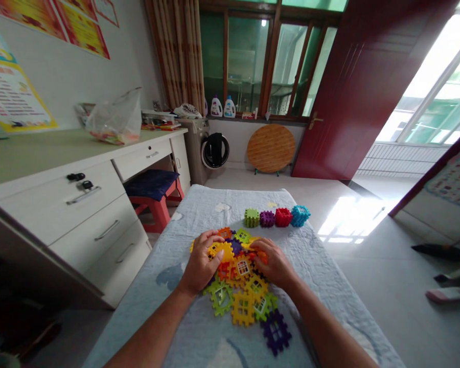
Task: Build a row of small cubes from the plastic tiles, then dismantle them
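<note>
A loose pile of flat notched plastic pieces lies on the cloth-covered table (145, 306), among them a yellow piece (243, 308), a green piece (221, 296) and a dark purple piece (276, 331). At the pile's left side, my left hand (201, 259) is closed around a yellow piece (225, 251). My right hand (273, 261) rests at the right side, fingers bent over yellow and orange pieces; its fingertips are partly hidden. Behind the pile stand a green cube (252, 217), a purple cube (267, 219), a red block (283, 217) and a blue block (300, 215) in a row.
To the left is a desk (53, 148) holding a clear plastic bag (117, 120). A red stool (153, 197) with a dark cushion stands beside it. Beyond the table are a washing machine (195, 148), a round wooden board (271, 148) and a red door (352, 92).
</note>
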`<state>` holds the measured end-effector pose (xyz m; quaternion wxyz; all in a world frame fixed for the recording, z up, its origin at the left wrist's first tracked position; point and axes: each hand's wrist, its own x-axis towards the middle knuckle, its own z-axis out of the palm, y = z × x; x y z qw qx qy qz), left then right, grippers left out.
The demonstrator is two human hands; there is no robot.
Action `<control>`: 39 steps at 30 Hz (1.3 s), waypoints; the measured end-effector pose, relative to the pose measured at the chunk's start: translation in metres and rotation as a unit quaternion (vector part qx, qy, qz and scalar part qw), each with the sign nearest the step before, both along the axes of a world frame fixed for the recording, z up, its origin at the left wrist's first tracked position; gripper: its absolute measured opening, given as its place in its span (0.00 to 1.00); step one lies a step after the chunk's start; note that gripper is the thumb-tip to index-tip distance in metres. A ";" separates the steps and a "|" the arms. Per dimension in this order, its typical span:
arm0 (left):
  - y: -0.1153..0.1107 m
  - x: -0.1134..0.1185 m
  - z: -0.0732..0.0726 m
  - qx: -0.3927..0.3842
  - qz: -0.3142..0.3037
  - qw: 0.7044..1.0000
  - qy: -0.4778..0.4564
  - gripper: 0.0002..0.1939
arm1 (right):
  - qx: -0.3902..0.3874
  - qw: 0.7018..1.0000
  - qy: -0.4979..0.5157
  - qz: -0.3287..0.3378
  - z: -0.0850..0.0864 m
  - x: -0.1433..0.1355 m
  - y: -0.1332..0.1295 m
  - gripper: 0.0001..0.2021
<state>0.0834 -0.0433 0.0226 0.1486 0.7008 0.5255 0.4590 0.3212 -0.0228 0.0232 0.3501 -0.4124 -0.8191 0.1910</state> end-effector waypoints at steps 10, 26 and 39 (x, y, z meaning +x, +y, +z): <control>0.044 0.023 0.037 0.064 -0.005 0.989 0.132 0.23 | 0.053 0.979 0.156 -0.121 0.000 0.016 0.009 0.08; 0.188 0.092 0.008 -0.191 -0.143 0.933 0.270 0.42 | 0.029 0.962 0.163 -0.216 -0.016 0.031 0.026 0.08; 0.128 0.059 0.036 -0.135 -0.179 0.972 0.076 0.36 | 0.002 0.971 0.172 -0.166 -0.010 0.029 0.022 0.10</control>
